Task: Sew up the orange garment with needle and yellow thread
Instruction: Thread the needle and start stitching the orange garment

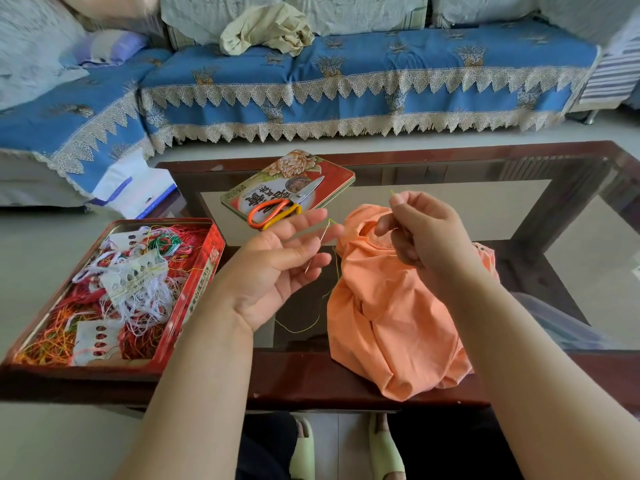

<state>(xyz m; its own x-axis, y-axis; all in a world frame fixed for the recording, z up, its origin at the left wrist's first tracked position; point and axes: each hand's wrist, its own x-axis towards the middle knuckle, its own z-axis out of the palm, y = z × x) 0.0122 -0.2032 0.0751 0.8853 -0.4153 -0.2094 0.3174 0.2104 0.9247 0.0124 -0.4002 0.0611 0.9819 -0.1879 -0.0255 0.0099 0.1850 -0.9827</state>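
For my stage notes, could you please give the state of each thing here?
Left hand: open, thin steel needle lying across its fingers.
Right hand: pinching yellow thread.
Orange cloth garment: bunched on the table edge.
Orange-handled scissors: closed, on the lid.
Red thread tin: open, full.

Single head cam, wide-angle, worn by a person seated at the near edge of the bench, looking fwd and steeply down, so both forearms run in from the bottom corners and the slippers show on the floor under the near edge. It sits close to the work: left hand and right hand fill mid-frame, while the sofa across the bench lies along the top, its lines bowed by lens distortion. Only one view, so no overlap w/ any other cam.
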